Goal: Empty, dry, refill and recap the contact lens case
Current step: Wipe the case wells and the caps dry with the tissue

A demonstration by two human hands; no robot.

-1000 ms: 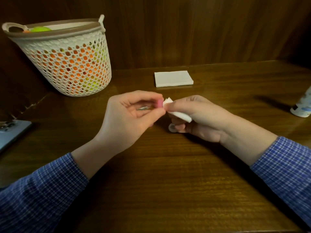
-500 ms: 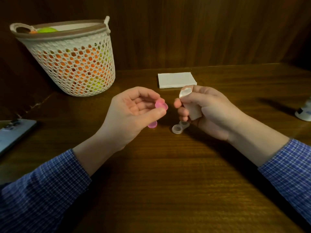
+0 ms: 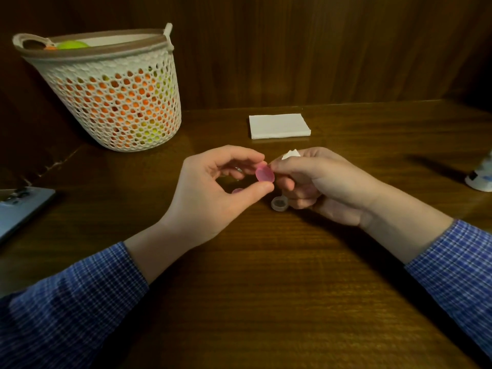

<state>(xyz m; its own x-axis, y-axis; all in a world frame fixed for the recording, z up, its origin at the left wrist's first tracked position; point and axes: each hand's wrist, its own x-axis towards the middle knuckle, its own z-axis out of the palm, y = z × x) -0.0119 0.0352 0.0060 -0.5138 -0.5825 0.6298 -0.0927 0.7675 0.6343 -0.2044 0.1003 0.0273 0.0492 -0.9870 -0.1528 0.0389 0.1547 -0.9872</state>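
Observation:
My left hand (image 3: 213,193) pinches a pink lens-case cap (image 3: 264,174) between thumb and forefinger, above the wooden table (image 3: 266,302). My right hand (image 3: 322,187) is closed around a crumpled white tissue (image 3: 290,154), whose tip pokes out above the fingers right beside the cap. The clear lens case (image 3: 279,203) lies on the table under my right fingers, one open well showing. A second pink cap (image 3: 237,191) rests on the table, mostly hidden behind my left hand.
A stack of white tissues (image 3: 279,125) lies further back at the centre. A white mesh basket (image 3: 111,94) with coloured items stands back left. A solution bottle (image 3: 482,177) sits at the right edge, a grey device (image 3: 18,206) at the left edge.
Half a second ago my hands were apart with the tissue raised; now the right hand has come back to the pink cap. The left hand has shifted slightly right.

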